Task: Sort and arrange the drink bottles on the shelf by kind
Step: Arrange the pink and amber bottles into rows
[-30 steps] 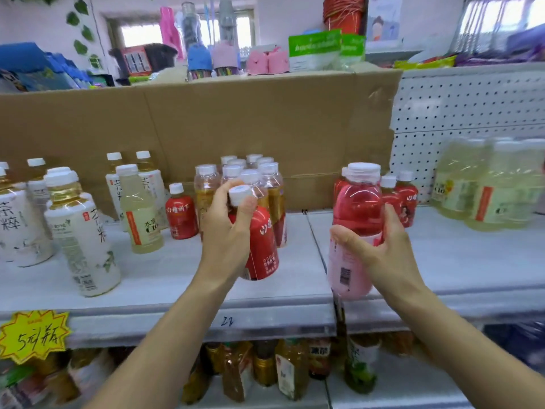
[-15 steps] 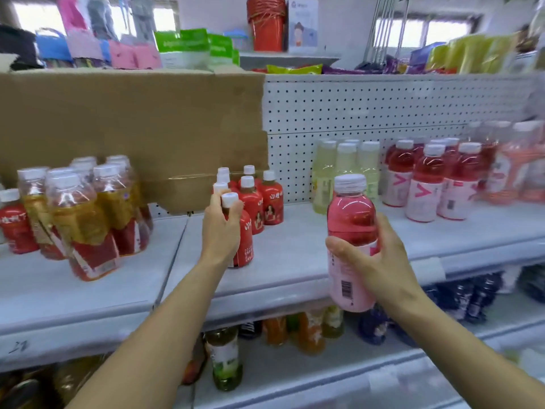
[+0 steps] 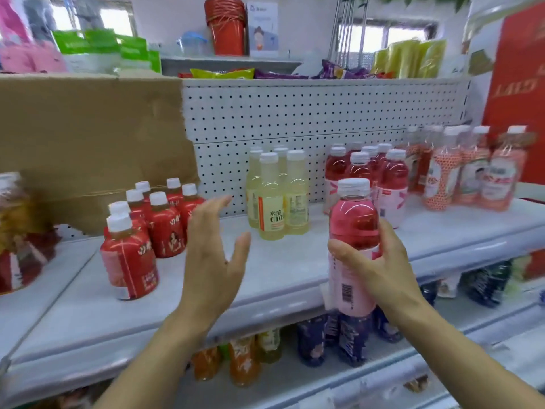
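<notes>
- Fingers (image 3: 348,252) of my right hand (image 3: 383,270) wrap the pink bottle (image 3: 354,219), held upright over the shelf (image 3: 280,270) edge.
- Left hand (image 3: 212,261) spread, holding nothing, just right of the red bottles (image 3: 129,261).
- Farther back I see yellow bottles (image 3: 271,202), then matching pink ones (image 3: 392,178).

Far left, amber bottles (image 3: 17,231) blurred and cut by the frame edge; lower-shelf bottles (image 3: 244,364) hidden from the shoulders up behind the shelf lip (image 3: 280,302); small print on pink bottle (image 3: 354,219) unreadable, partly under right hand (image 3: 380,261).
</notes>
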`<control>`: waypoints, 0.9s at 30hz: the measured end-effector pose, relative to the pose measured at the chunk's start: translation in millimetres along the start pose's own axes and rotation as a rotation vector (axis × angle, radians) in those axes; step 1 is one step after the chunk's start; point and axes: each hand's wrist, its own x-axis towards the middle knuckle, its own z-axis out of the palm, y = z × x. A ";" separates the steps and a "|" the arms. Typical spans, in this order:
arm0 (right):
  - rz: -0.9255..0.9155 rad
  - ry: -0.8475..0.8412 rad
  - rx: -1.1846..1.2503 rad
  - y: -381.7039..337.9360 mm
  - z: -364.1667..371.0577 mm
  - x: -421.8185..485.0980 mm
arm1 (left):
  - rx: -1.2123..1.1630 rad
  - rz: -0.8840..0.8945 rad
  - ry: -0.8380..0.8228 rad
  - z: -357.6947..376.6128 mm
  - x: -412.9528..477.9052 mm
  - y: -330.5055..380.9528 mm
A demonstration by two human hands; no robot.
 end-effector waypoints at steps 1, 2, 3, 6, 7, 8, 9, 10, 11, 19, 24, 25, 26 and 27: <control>-0.013 0.027 -0.008 1.4 -7.8 9.7 | -0.051 0.020 -0.106 16.6 2.5 9.4; -0.028 0.051 -0.017 2.7 -15.5 20.1 | -0.094 0.016 -0.213 34.0 7.0 16.8; -0.046 0.068 -0.025 4.4 -23.5 30.8 | -0.129 -0.011 -0.313 51.1 13.2 24.3; -0.090 0.114 -0.044 16.8 -47.7 64.5 | -0.251 -0.168 -0.524 107.3 35.8 36.2; -0.090 0.124 -0.042 22.3 -54.9 76.1 | -0.283 -0.211 -0.567 125.2 44.5 40.0; -0.083 0.128 -0.043 28.5 -61.5 87.2 | -0.313 -0.252 -0.601 143.5 52.8 42.0; -0.070 0.127 -0.050 35.7 -67.4 97.6 | -0.344 -0.296 -0.637 161.8 59.9 43.2; -0.053 0.125 -0.058 43.6 -72.7 107.3 | -0.370 -0.337 -0.675 179.4 65.4 44.0; -0.038 0.123 -0.065 52.2 -77.4 116.4 | -0.383 -0.358 -0.707 197.1 69.2 43.6; 0.008 0.190 -0.220 108.9 -84.6 175.2 | -0.338 -0.368 -0.639 281.7 78.6 32.0; 0.020 0.156 -0.259 115.3 -81.5 181.2 | -0.299 -0.348 -0.663 283.8 75.5 23.1; 0.039 0.134 -0.269 114.7 -83.2 179.2 | -0.284 -0.341 -0.684 279.1 72.9 25.3; 0.058 0.105 -0.276 114.3 -85.4 176.2 | -0.267 -0.331 -0.708 269.8 70.2 31.5; 0.081 0.074 -0.294 112.1 -88.0 171.6 | -0.251 -0.321 -0.731 259.8 66.3 37.8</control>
